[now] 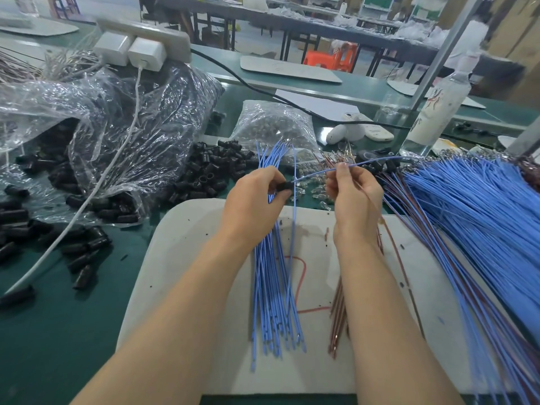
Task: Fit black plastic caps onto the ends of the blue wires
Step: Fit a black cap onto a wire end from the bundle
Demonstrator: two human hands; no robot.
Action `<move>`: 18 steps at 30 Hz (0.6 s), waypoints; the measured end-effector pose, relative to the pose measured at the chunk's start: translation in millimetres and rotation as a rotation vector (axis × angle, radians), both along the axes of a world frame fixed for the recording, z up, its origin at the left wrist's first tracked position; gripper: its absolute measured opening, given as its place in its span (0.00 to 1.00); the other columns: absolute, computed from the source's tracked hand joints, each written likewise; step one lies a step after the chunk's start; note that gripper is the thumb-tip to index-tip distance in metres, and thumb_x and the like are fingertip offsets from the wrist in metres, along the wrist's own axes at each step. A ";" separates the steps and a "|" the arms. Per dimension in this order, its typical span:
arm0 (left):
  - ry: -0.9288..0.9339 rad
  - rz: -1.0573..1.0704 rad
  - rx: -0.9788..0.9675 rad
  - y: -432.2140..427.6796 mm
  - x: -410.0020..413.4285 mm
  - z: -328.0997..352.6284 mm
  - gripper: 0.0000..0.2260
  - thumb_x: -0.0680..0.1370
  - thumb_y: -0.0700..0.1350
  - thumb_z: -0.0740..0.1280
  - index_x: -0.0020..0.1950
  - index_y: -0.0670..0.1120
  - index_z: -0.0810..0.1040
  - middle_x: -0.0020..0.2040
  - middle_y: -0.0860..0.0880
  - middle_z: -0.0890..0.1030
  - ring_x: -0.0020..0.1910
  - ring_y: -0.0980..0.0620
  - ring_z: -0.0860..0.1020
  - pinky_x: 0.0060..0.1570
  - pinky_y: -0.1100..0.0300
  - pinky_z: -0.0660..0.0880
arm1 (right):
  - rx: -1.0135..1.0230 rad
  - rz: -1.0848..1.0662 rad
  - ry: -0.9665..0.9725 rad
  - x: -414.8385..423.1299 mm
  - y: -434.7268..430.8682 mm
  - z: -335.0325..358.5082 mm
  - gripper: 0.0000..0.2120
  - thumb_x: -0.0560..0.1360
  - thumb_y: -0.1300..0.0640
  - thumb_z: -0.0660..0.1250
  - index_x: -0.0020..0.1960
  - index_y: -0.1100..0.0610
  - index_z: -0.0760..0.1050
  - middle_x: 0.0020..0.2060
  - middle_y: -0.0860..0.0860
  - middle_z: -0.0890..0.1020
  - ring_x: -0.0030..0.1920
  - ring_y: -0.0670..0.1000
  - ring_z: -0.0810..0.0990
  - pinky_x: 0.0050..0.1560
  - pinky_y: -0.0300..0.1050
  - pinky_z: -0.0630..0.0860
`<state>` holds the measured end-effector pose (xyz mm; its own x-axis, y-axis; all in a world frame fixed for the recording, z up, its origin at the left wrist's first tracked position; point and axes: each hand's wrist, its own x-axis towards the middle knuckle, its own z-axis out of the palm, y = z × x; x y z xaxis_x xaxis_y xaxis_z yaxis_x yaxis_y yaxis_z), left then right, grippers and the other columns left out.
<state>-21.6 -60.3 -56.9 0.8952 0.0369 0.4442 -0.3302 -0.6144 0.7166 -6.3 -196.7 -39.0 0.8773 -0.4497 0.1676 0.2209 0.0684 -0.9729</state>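
Above the white mat [175,273] on the green table [58,346], the left hand [251,200] pinches a cap [284,186], and the right hand [355,197] pinches a wire [315,174]. Benches [306,23] stand far behind the mat.

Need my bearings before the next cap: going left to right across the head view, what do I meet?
Clear plastic bag → left hand → black cap it pinches → right hand pinching a blue wire → fanned blue wires.
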 end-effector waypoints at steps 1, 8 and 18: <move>0.004 0.001 0.003 0.3 0.1 -0.3 0.02 0.75 0.42 0.69 0.46 0.46 0.78 0.42 0.51 0.80 0.44 0.52 0.77 0.48 0.52 0.75 | 0.015 -0.016 -0.009 0.0 -0.5 0.6 0.09 0.79 0.60 0.63 0.40 0.55 0.75 0.31 0.46 0.79 0.29 0.38 0.76 0.34 0.32 0.74; 0.095 0.224 0.120 11.3 3.1 0.3 0.05 0.75 0.46 0.67 0.48 0.46 0.77 0.46 0.49 0.80 0.47 0.46 0.77 0.49 0.51 0.74 | 0.089 -0.063 -0.037 -0.4 -5.5 3.7 0.07 0.80 0.60 0.62 0.43 0.55 0.74 0.34 0.48 0.79 0.32 0.41 0.77 0.36 0.34 0.75; 0.162 0.389 0.306 24.2 13.0 -8.5 0.13 0.76 0.47 0.61 0.60 0.50 0.76 0.59 0.50 0.74 0.61 0.44 0.65 0.57 0.51 0.57 | 0.003 0.002 -0.006 -2.1 1.0 4.1 0.08 0.80 0.59 0.61 0.42 0.57 0.74 0.31 0.46 0.79 0.29 0.40 0.77 0.33 0.34 0.75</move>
<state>-8.7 -36.1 -65.4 0.8994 0.2704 0.3434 0.0645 -0.8592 0.5076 -8.4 -195.7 -34.9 0.8774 -0.4482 0.1712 0.2262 0.0717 -0.9714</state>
